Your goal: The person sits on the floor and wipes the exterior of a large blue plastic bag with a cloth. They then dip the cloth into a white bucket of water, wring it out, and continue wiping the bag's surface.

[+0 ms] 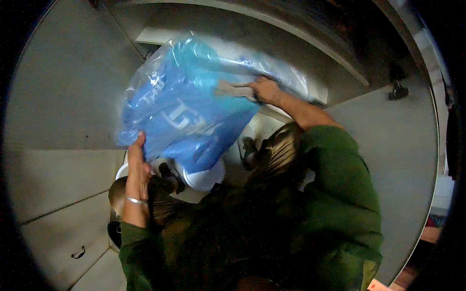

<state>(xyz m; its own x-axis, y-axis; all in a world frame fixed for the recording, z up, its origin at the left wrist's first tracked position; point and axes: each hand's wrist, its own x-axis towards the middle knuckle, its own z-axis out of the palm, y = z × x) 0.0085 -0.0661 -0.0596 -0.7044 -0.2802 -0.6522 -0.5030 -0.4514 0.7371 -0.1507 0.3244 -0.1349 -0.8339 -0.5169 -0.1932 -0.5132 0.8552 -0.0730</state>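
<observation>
A large clear plastic bag with white print, and blue and teal contents showing through it, is held up in front of me, tilted. My left hand is closed on its near left corner, thumb on top; its other fingers are hidden behind the plastic. At the far right side, my right hand is closed around the bag's edge by a beige strip. The strip and this hand are slightly blurred. What exactly lies inside the bag I cannot make out.
Pale cabinet shelving stands behind the bag, with an open grey door at the right. A grey panel and a drawer front with a dark handle are at left. A white bucket stands below, near my feet.
</observation>
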